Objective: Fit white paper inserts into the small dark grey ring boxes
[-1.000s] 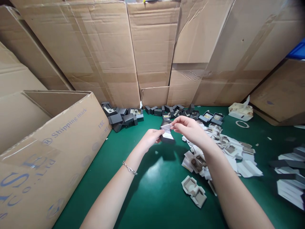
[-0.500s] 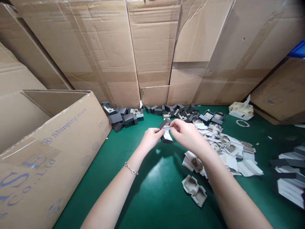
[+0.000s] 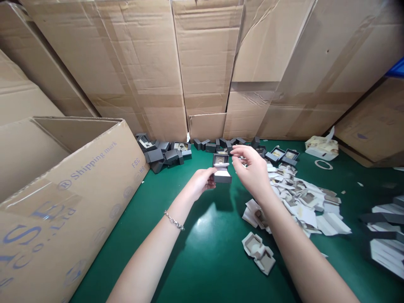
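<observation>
My left hand (image 3: 202,183) grips the left side of a small dark jewellery box (image 3: 222,178), holding it above the green table. The box's lid is up and its inside is pale, with a framed piece in the upper part too small to make out. Just right of the box, my right hand (image 3: 251,166) hovers with its fingers apart and nothing in them. Beyond both hands, more small dark boxes (image 3: 211,147) lie in a row by the cardboard. Pale crumpled paper pieces (image 3: 303,210) are heaped right of my right forearm.
A large open carton (image 3: 104,176) stands at the left. More dark boxes (image 3: 154,155) are piled beside it. A tissue pack (image 3: 322,147) and a white ring (image 3: 323,164) lie at the back right. An unfolded grey insert (image 3: 259,252) rests between my forearms on the green table (image 3: 195,261).
My right hand has let go of the box and drawn back to the right, its fingers spreading. The box in my left hand has turned, so its inside faces me more.
</observation>
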`<state>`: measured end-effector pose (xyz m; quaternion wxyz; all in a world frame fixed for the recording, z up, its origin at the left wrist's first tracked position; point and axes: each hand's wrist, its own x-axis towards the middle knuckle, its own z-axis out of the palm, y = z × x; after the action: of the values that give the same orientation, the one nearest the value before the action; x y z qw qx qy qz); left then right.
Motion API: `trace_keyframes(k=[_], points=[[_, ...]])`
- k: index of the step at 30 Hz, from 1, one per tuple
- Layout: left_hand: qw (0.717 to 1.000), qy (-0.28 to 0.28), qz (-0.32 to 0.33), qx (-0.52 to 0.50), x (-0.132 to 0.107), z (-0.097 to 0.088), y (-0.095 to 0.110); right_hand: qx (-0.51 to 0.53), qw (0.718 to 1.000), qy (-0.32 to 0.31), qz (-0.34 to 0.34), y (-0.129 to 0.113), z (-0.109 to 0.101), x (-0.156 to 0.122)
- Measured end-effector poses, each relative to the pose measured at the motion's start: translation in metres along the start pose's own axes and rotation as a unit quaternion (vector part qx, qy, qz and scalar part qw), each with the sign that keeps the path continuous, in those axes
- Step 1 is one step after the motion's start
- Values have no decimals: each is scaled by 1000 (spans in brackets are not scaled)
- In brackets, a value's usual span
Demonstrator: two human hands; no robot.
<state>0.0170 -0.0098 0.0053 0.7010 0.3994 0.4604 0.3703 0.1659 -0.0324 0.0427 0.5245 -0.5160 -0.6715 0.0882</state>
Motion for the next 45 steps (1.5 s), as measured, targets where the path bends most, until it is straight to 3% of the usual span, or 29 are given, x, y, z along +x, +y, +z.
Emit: trace_keyframes(k=[2, 9, 16, 25, 32, 38, 41, 45], points=[[1000, -5, -3, 2, -2, 2, 0, -29, 1000, -6, -9, 4, -1, 2], [1000, -12, -6, -16, -6, 4, 4, -79, 986, -133, -66, 11, -16, 5], [996, -26, 76, 30, -9, 8, 4, -148, 967, -190, -86, 10, -21, 6], [994, -14, 92, 52, -10, 10, 3, -176, 968, -92, -153, 9, -17, 4], [995, -14, 85, 44, -10, 12, 3, -218, 955, -119, -163, 10, -8, 2], [991, -11, 110, 81, -11, 11, 3, -196, 961, -130, -148, 12, -2, 1], [989, -4, 120, 91, -11, 10, 4, -169, 972, -93, -136, 14, 1, 0], [995, -24, 92, 32, -13, 13, 4, -96, 989, -11, -108, 10, 1, -2]])
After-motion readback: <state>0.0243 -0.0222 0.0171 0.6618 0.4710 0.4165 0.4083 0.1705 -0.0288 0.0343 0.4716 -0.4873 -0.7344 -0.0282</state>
